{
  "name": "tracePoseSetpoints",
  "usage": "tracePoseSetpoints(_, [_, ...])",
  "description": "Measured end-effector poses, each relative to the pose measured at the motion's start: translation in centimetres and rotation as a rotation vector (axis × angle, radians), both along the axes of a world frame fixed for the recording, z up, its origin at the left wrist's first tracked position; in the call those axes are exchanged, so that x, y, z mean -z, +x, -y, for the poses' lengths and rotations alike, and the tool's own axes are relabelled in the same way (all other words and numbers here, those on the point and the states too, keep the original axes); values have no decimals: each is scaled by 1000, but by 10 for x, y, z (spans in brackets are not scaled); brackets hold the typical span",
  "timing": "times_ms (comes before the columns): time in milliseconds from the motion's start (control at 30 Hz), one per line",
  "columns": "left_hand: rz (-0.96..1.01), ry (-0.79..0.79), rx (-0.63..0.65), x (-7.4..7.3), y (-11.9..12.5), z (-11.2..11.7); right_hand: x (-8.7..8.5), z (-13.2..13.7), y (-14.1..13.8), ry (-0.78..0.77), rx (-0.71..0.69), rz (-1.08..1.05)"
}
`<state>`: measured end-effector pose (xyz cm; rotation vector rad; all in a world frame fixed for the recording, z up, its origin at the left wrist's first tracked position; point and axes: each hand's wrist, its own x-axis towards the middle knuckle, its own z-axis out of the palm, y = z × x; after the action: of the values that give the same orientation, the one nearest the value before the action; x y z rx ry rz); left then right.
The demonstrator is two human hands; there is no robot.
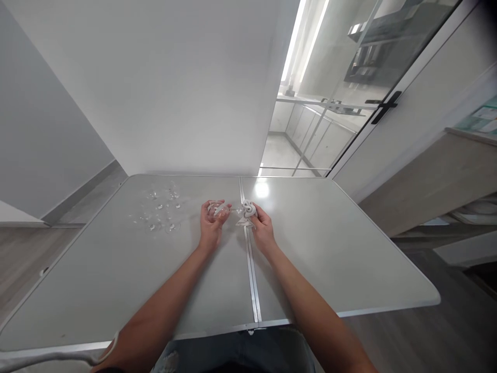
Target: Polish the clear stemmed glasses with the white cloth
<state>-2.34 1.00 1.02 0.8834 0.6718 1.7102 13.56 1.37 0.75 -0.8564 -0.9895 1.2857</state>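
Note:
My left hand (210,225) is closed round the bowl of a clear wine glass (218,209) held sideways above the grey table (116,280). My right hand (262,223) grips a small grey cloth (248,210) bunched against the glass's foot end. Both hands hover near the table's middle seam (250,269), close together.
Several clear glasses (161,210) stand in a group on the table's far left part. A white wall panel rises behind the table. A glass door with a black handle (384,106) is at the right, and a wooden counter (435,181) beyond the table's right edge.

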Motion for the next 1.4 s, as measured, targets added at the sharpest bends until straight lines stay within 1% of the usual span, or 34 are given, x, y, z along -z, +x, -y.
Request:
tracePoseSetpoints(67, [1, -4, 61, -1, 0, 1, -1, 0, 0, -17, 44, -32])
tracePoseSetpoints(133, [6, -6, 93, -2, 1, 3, 0, -2, -1, -60, 33, -58])
tracePoseSetpoints(200, [11, -9, 78, -2, 0, 3, 1, -2, -2, -93, -22, -67])
tracePoseSetpoints(267, [9, -12, 51, -1, 0, 2, 2, -2, -3, -94, -53, -80])
tracePoseSetpoints(433, [-12, -8, 36, 1, 0, 0, 1, -2, -2, -16, 28, -144])
tracePoseSetpoints(533, [-8, -2, 57, 1, 0, 0, 4, -3, -1, -92, -20, -118])
tracePoseSetpoints(600, [-8, 2, 23, 2, -2, -1, 6, -4, -1, -147, -71, -104])
tracePoseSetpoints(633, [-6, 3, -5, 2, -3, -1, 6, -4, -1, -150, -85, -104])
tracePoseSetpoints(700, [0, 1, -36, 2, -4, -2, 6, -4, 0, -113, -85, -113])
tracePoseSetpoints(767, [-2, -4, -3, 2, -5, -1, 6, -4, -1, -78, -63, -132])
tracePoseSetpoints(867, [-10, -9, 59, 1, -5, 0, 6, -2, -3, -92, -61, -145])
tracePoseSetpoints(933, [-3, -7, 39, 0, -5, 0, 7, -1, -4, -104, -97, -134])
tracePoseSetpoints(1033, [18, -3, -10, 1, -6, -1, 6, 0, -5, -78, -133, -137])
tracePoseSetpoints(1100, [20, -3, 16, 1, -6, -1, 6, -1, -4, -55, -106, -165])
tracePoseSetpoints(1200, [6, -14, 70, 1, -5, 0, 5, -2, -3, -68, -81, -188])
tracePoseSetpoints(1267, [5, -17, 49, 2, -4, -1, 5, -1, -3, -85, -109, -182])
tracePoseSetpoints(1333, [14, -9, -1, 2, -5, -1, 4, 2, -4, -84, -144, -168])
tracePoseSetpoints(1400, [21, -7, -18, 3, -6, -2, 3, 3, -4, -68, -144, -153])
